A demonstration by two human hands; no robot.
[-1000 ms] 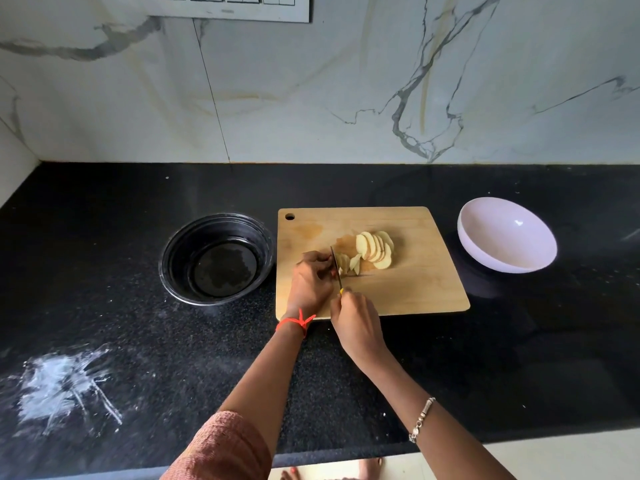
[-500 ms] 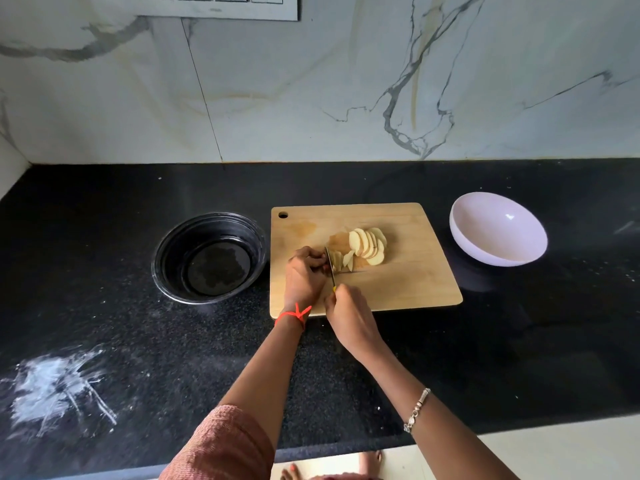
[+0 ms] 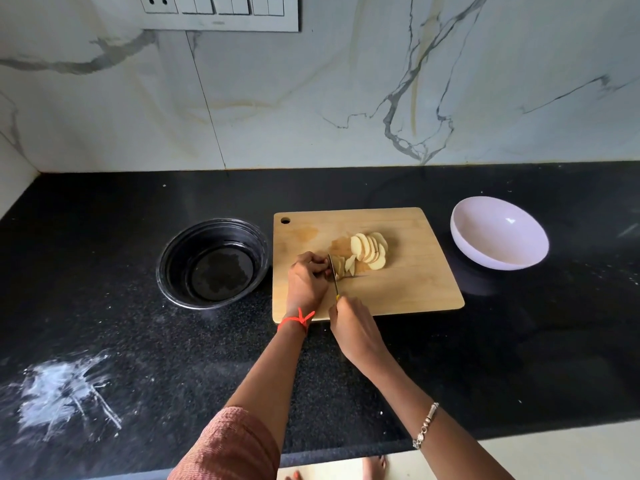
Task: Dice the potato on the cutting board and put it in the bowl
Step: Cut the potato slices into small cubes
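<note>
Potato (image 3: 342, 267) partly behind left hand (image 3: 306, 282), knife (image 3: 333, 271) handle inside right hand (image 3: 353, 327)

No text, label, brand, number or sign is showing clearly enough to be read. The switch panel (image 3: 211, 12) on the wall is showing only plain keys and a socket, with no marking I can read.
</note>
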